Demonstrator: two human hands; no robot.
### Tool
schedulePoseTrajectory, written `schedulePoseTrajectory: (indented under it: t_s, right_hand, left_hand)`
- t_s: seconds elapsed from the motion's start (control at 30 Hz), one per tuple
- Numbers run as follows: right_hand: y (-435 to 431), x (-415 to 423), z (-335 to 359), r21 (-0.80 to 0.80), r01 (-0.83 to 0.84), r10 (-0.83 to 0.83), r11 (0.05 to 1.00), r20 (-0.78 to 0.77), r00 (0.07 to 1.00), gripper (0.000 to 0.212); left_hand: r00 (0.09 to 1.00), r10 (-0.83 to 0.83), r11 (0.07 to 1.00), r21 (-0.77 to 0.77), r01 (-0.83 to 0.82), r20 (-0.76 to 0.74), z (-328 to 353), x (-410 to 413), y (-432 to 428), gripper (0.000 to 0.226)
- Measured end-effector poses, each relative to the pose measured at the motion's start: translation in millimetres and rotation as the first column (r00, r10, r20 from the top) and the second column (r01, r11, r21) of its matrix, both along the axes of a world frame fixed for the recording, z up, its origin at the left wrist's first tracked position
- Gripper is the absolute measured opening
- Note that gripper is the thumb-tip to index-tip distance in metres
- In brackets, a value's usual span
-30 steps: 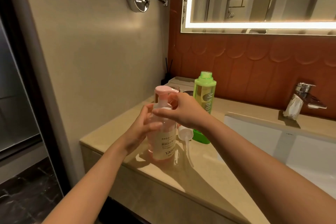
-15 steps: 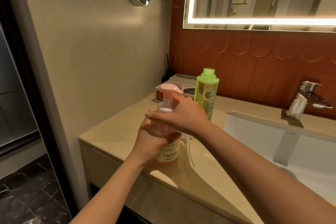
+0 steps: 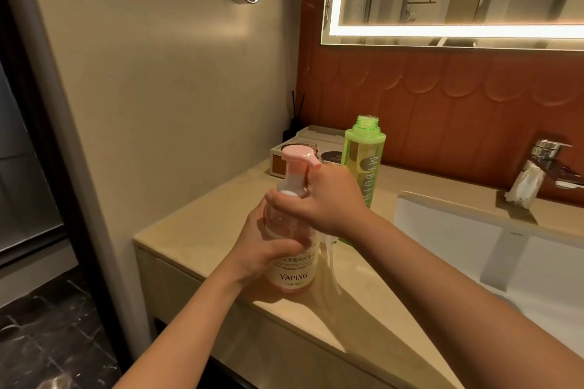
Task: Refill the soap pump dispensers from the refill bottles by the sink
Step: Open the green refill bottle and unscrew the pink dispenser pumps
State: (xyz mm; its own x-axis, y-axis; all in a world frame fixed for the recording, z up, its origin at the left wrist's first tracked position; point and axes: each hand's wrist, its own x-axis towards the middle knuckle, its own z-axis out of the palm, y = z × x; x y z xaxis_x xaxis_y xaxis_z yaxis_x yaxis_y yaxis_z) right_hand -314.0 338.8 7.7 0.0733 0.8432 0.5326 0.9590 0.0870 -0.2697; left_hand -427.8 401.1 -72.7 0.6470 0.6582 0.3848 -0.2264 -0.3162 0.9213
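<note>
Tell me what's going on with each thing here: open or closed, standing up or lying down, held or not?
pink pump bottle: upright, pump on top, held.
left hand: wrapped around the bottle's body.
right hand: gripping the pump collar.
green bottle: upright, cap off, not held.
loose white pump: lying on the counter.
faucet: no water seen running.

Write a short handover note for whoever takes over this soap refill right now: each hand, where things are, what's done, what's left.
Left hand: wrapped around the pink dispenser, upright on the counter.
Right hand: grip at its pump collar.
Green bottle: behind it, uncapped, upright.
Loose pump with tube: lying between them.
Done: pump head seated on pink.
Left: finish the collar, refit the green one's pump.
</note>
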Motion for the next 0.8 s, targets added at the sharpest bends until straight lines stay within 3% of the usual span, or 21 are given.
schedulePoseTrajectory:
  t_s: [0.3, 0.8]
  right_hand:
    - [-1, 3, 4, -0.072, -0.087, 0.083, 0.994, -0.059, 0.995, 0.048]
    - [-13, 4, 6, -0.044, -0.248, 0.242, 0.968, -0.115, 0.963, 0.055]
  left_hand:
    - [0.999, -0.025, 1.0, 0.009, 0.025, -0.03, -2, -1, 4, 0.074]
    - [0.994, -0.105, 0.994, 0.004, 0.105, -0.042, -1, -5, -5, 0.078]
